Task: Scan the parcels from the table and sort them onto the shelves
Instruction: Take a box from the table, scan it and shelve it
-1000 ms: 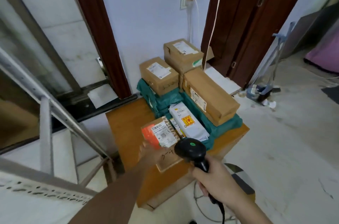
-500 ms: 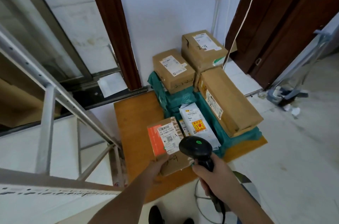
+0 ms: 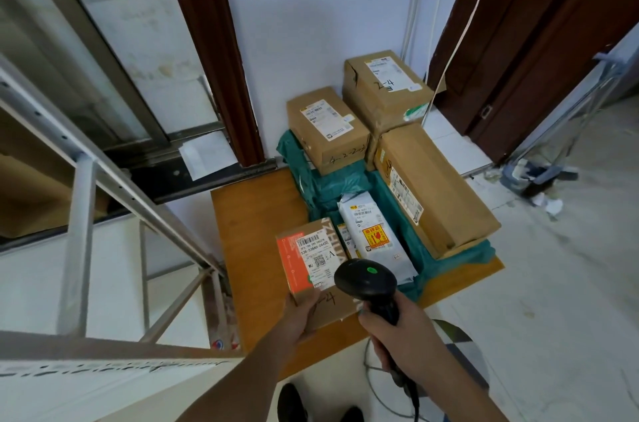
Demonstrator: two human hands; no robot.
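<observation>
A small brown box with an orange side and a white barcode label [image 3: 313, 260] is tilted up at the near edge of the wooden table [image 3: 256, 221]. My left hand [image 3: 301, 316] grips its near lower corner. My right hand [image 3: 403, 335] grips the handle of a black barcode scanner [image 3: 366, 279], whose head with a green light sits just right of the box's label. Behind lie a white padded mailer [image 3: 375, 238], teal bags [image 3: 332, 182] and three brown cartons [image 3: 326, 127] [image 3: 385, 86] [image 3: 435, 193].
A grey metal shelf frame [image 3: 83, 214] stands at the left, close to the table. The scanner's cable [image 3: 415, 397] hangs down by a round stool [image 3: 466, 352]. A dark wooden door [image 3: 539, 23] is at the right, with a mop [image 3: 539, 176] on the floor.
The camera has moved closer and tilted down over the table. My left hand has slid down to the box's near corner, and the scanner stays aimed beside the label.
</observation>
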